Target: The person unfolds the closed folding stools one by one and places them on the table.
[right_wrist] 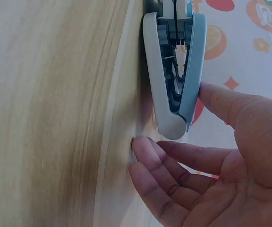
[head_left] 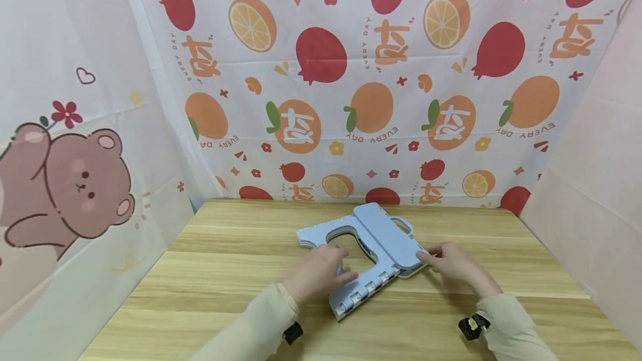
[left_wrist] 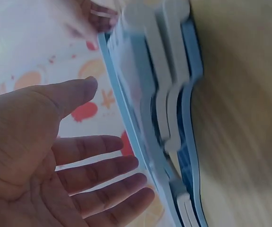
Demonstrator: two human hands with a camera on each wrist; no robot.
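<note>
Folding stool (head_left: 368,249) lies flat on table (head_left: 210,272); left hand (head_left: 318,272) open on its leg, right hand (head_left: 453,263) thumb touching end—lift evenly, keep fingers out of hinges.

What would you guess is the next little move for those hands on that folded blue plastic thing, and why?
Probably the left hand presses down on the flat leg panel while the right hand lifts the top edge. The folding stool lies collapsed on the wooden table. The right thumb already touches its end, where the panels gape slightly, and the fingers rest on the table beside it. Neither hand grips yet.
</note>
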